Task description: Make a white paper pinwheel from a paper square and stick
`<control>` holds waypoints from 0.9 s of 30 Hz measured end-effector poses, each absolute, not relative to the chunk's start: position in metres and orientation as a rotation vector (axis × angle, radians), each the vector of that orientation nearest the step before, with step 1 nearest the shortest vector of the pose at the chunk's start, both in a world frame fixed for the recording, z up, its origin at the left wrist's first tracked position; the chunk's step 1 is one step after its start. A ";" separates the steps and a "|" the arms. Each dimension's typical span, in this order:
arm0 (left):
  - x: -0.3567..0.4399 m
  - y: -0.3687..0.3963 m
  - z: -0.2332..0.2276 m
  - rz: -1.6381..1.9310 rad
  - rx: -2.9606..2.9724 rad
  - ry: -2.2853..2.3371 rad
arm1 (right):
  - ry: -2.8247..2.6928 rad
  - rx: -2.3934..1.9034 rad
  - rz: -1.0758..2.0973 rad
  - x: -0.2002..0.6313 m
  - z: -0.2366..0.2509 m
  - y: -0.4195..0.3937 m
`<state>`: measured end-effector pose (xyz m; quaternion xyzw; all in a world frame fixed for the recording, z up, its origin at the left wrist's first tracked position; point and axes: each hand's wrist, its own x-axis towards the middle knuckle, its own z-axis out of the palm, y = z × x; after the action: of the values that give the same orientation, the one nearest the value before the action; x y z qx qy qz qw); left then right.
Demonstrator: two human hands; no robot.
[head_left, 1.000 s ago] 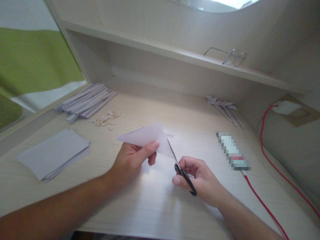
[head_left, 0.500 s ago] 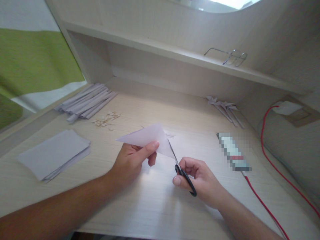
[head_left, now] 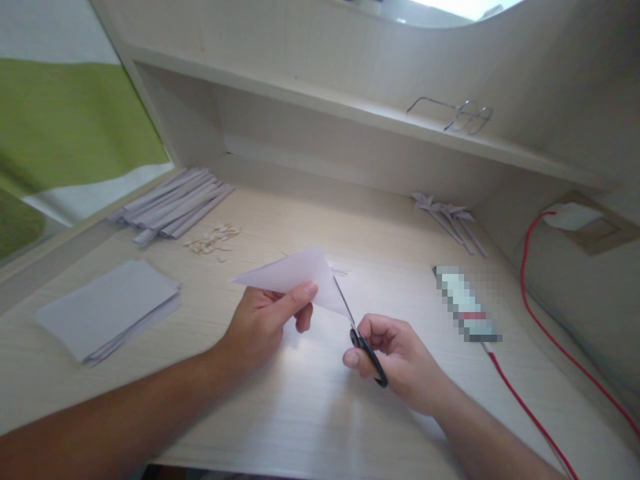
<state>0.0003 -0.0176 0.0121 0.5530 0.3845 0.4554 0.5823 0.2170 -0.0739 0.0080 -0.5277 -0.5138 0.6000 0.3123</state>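
Paper triangle (head_left: 295, 273) is held above mid-desk (head_left: 310, 413), w/ left hand (head_left: 265, 320) grip pinched on its lower edge, thumb on top. Right hand (head_left: 395, 353) grip is closed thru the black scissors (head_left: 363, 337) handles, blades at the paper's right edge. Round about: sheet stack (head_left: 107, 307) near left edge, folded strips (head_left: 173, 203) & scraps (head_left: 213, 238) at back-left corner, folded bits (head_left: 450, 217) back-right, red cable (head_left: 530, 413) along right edge, glasses (head_left: 457, 113) on shelf. Nothing blocks either hand.
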 end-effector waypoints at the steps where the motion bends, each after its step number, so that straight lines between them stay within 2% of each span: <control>1: 0.000 -0.018 0.012 1.060 1.292 0.898 | -1.350 -1.390 1.586 0.217 0.008 -0.074; 15: 0.002 -0.023 0.010 0.831 1.463 0.971 | -1.271 -1.271 1.657 0.213 0.010 -0.072; 27: 0.003 -0.020 0.014 0.842 1.447 0.963 | -1.272 -1.266 1.609 0.211 0.007 -0.071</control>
<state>0.0031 -0.0205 0.0140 0.6162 0.4103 0.3584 0.5688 0.2113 -0.0712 0.0068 -0.4905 -0.4930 0.6234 0.3574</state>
